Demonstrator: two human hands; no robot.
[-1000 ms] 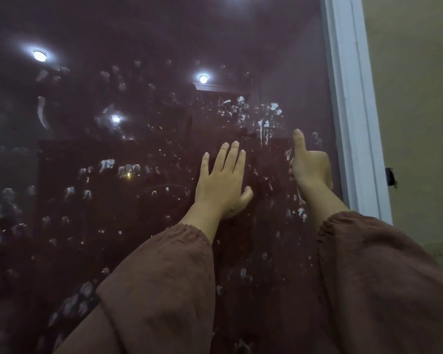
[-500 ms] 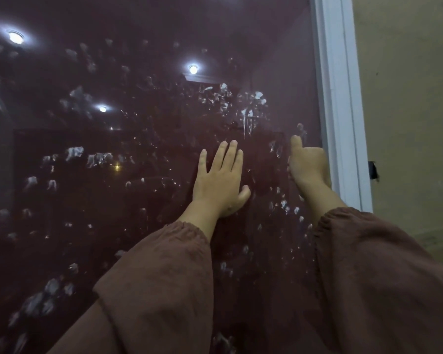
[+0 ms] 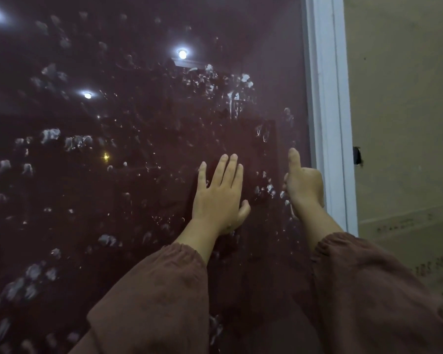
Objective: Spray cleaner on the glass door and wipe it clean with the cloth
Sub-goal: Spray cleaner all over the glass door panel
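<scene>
- Spraying looks done to us: the glass door (image 3: 138, 175) fills the view right ahead, dotted all over with white foamy blobs, so basically all the wiping is left.
- Left hand (image 3: 219, 198) lies flat on the glass, fingers straight; there may be a dark cloth under it, can't tell.
- Right hand (image 3: 303, 186) near the white frame (image 3: 325, 111): fingers curled, thumb up; can't tell if it's holding anything.

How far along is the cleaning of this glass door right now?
Done: cleaner is on; white foam blotches dot the dark glass door.
In hand: the left hand presses flat on a dark cloth spread on the glass; the right hand, thumb up, is near the white frame.
Left: nearly all the wiping.
</scene>
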